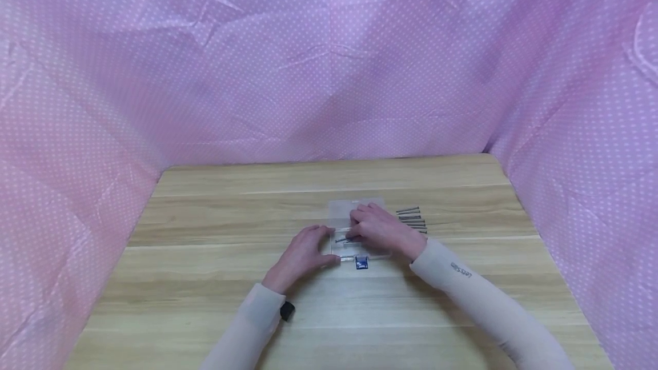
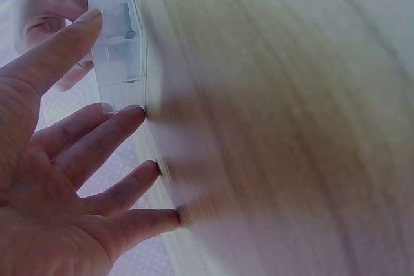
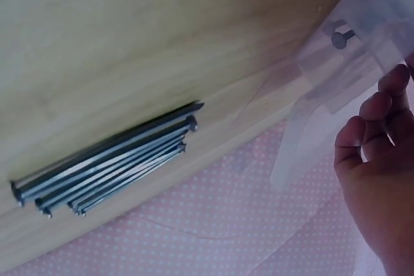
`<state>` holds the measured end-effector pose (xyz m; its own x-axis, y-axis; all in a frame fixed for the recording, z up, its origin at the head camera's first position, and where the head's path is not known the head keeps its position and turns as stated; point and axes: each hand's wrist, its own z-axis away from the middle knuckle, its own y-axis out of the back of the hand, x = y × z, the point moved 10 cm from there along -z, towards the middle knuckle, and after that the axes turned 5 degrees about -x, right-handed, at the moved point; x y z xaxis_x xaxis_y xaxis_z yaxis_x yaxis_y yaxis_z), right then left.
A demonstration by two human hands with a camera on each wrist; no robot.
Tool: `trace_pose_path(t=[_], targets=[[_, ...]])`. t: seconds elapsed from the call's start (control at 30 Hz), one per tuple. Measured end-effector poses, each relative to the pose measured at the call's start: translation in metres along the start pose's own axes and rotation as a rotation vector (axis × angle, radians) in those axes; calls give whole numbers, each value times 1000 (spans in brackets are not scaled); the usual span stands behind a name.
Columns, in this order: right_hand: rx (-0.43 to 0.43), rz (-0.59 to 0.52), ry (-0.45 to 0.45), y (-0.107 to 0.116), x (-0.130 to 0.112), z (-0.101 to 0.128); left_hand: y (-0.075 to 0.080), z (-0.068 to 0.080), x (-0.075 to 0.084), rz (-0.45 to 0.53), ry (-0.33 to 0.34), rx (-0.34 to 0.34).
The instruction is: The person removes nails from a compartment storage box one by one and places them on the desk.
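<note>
I can make out only one bit of writing: a small dark print on the pale beige right sleeve (image 1: 461,270), near the wrist. It seems to be a short row of digits, but I see it upside down and too blurred to read.

**Item Count**

One clear plastic box (image 1: 354,227) sits between the two hands, with one blue latch (image 1: 362,263) on its near edge. At least one nail (image 1: 343,240) lies inside it, under the right hand (image 1: 380,230). One loose pile of nails (image 3: 107,159), about six or seven, lies just beyond that hand. Left hand (image 1: 303,253): one.
</note>
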<state>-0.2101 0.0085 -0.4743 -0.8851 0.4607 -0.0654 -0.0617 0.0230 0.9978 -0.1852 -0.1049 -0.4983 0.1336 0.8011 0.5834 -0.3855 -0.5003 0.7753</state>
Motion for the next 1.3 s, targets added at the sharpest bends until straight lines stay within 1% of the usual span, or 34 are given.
trace_pose_path(t=[0.23,0.4,0.57,0.7,0.97,1.13,1.3], targets=[[-30,-54,-34,-2,0,-3,0,0,1,6,-13,0],[-61,-51,-58,-4,0,-4,1,0,2,9,-26,3],[-71,-55,-70,-4,0,-4,2,-1,3,-1,-38,5],[-67,-44,-61,-3,0,-3,2,-1,3,-2,-42,4],[-81,-13,-44,-2,-1,-5,1,-1,1,2,-19,-7],[-104,-29,-57,-3,0,-7,0,-2,0,-3,-16,-7],[-90,-57,-43,-3,0,-6,0,-1,0,6,-19,0]])
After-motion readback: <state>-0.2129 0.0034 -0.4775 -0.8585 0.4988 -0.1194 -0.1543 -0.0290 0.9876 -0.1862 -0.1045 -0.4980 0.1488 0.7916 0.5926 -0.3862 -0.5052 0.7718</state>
